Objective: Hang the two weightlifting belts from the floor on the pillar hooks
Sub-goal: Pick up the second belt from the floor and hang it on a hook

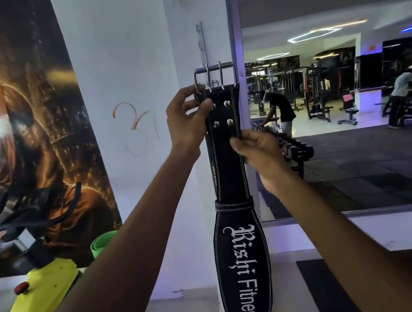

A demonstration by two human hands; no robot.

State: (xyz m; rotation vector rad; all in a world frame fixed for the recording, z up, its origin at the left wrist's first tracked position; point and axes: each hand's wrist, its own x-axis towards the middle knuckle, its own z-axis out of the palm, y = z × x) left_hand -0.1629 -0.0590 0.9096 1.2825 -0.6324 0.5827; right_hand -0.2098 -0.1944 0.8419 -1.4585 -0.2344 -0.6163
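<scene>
A black weightlifting belt [229,173] with white "Rishi Fitness" lettering hangs lengthwise in front of the white pillar [134,60]. Its steel buckle [215,77] is at the top, level with the lower end of a metal hook rack [201,43] fixed on the pillar. My left hand [188,116] grips the belt's left edge just under the buckle. My right hand [256,149] pinches the belt's right edge a little lower. Whether the buckle rests on a hook I cannot tell. A second belt is not in view.
A yellow exercise machine [41,290] with black handlebars stands at the lower left before a wall poster [25,127]. A large mirror [351,110] to the right of the pillar shows gym equipment, dumbbells and people. A dark floor mat [327,289] lies at the lower right.
</scene>
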